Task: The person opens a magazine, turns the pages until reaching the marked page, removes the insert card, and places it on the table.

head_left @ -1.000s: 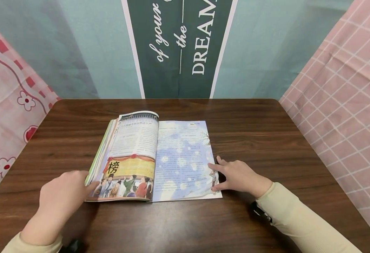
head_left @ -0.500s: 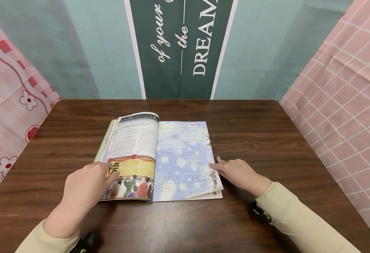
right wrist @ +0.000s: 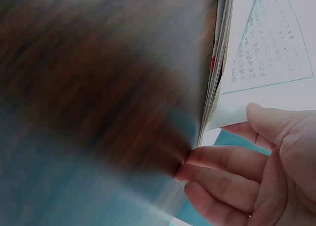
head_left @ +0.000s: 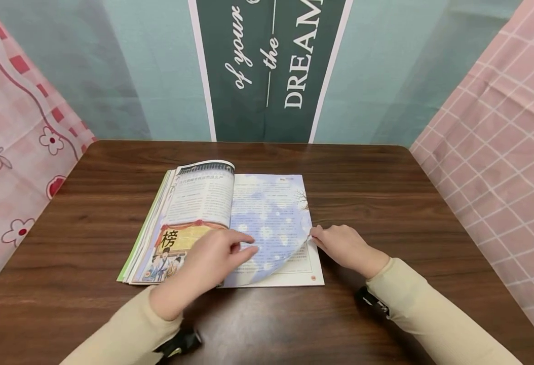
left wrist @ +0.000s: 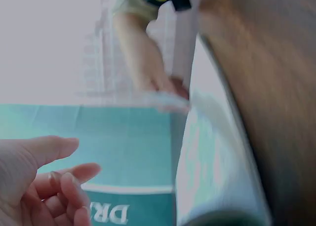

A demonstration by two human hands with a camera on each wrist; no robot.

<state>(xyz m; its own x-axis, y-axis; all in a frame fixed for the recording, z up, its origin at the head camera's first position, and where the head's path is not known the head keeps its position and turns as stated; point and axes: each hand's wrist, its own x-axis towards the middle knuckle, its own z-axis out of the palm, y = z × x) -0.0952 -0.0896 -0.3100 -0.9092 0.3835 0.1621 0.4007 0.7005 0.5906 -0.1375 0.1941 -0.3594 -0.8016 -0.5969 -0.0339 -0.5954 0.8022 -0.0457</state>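
An open magazine [head_left: 203,195] lies on the dark wooden table. At its right edge my right hand [head_left: 344,247] pinches a blue page [head_left: 271,218], whose lower corner is lifted and curled back, baring a white printed page [head_left: 301,268] beneath. The right wrist view shows the thumb [right wrist: 256,118] against the sheet, with the other fingers beneath and beside the magazine's edge. My left hand [head_left: 207,261] is over the lower middle of the magazine, thumb and index finger apart. In the left wrist view nothing is held by the left hand [left wrist: 42,179]; its other fingers curl loosely.
The wooden table [head_left: 376,192] extends around the magazine on all sides. A teal cloth [head_left: 166,76] with a lettered dark band hangs behind it. Pink patterned cloths [head_left: 499,116] hang at both sides. A dark device is strapped under each wrist.
My left hand has moved right from the magazine's left edge to its lower middle. The right hand has gone from touching the page's edge to pinching it, and the corner has lifted and curled up.
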